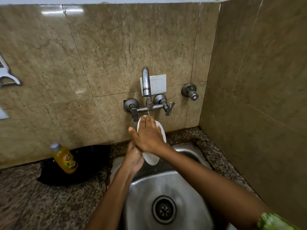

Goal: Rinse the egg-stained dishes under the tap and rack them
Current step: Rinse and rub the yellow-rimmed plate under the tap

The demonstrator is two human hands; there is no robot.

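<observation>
A white plate (151, 158) is held tilted on edge over the steel sink (186, 183), under a thin stream of water from the chrome tap (146, 82). My left hand (133, 159) grips the plate's lower left rim. My right hand (147, 134) lies flat on the plate's face with fingers spread, fingertips reaching the water. Most of the plate is hidden behind my right hand.
A yellow dish-soap bottle (65, 159) leans on a black plastic bag (83, 165) on the granite counter left of the sink. Two tap handles (167, 107) and a separate valve (191, 92) stick out from the tiled wall. A side wall closes the right.
</observation>
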